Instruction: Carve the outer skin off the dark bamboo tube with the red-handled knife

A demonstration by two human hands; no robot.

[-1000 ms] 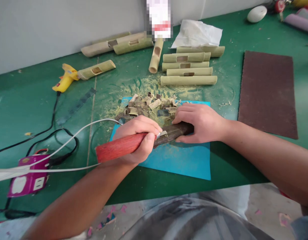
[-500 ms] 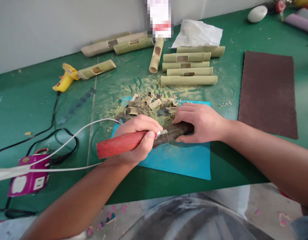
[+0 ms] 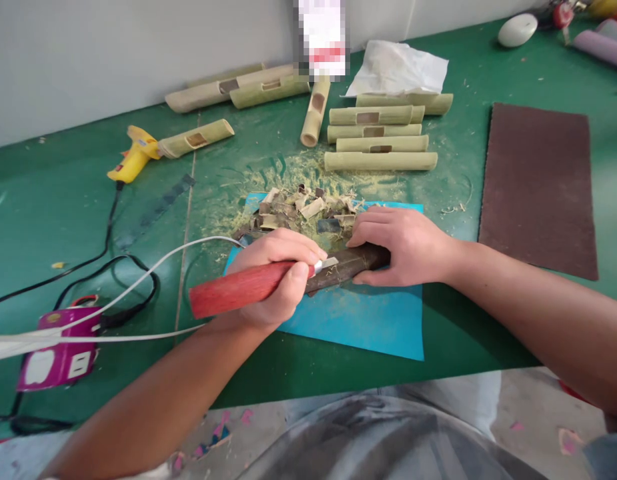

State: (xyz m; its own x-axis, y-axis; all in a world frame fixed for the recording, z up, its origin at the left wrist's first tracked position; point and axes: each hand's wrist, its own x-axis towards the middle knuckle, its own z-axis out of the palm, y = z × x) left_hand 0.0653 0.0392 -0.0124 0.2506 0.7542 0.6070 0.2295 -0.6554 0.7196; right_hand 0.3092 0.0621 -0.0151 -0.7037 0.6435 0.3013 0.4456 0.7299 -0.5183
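My left hand (image 3: 274,251) is closed around the red handle of a carving knife (image 3: 238,290). The short metal blade rests against, or just over, a dark brown bamboo tube (image 3: 355,260), where thin pale lines and a small curl show on the surface. Gripping the tube's right end is my right hand (image 3: 411,243), thumb on the near side and fingers on the far side. Under both hands lies a blue sheet (image 3: 373,323). A heap of bamboo chips and shavings (image 3: 311,208) covers its far part. My left hand hides the tube's left end.
Several pale bamboo tubes with cut openings (image 3: 381,161) lie farther back. On the left are a yellow glue gun (image 3: 133,157), a purple power adapter (image 3: 63,347) and loose cables. A dark brown mat (image 3: 538,190) lies right; white paper (image 3: 398,69) sits at the back.
The knife handle's rear end has swung slightly left, and the pale curl by the blade is larger. Both hands keep their hold. The whole view has shifted very slightly.
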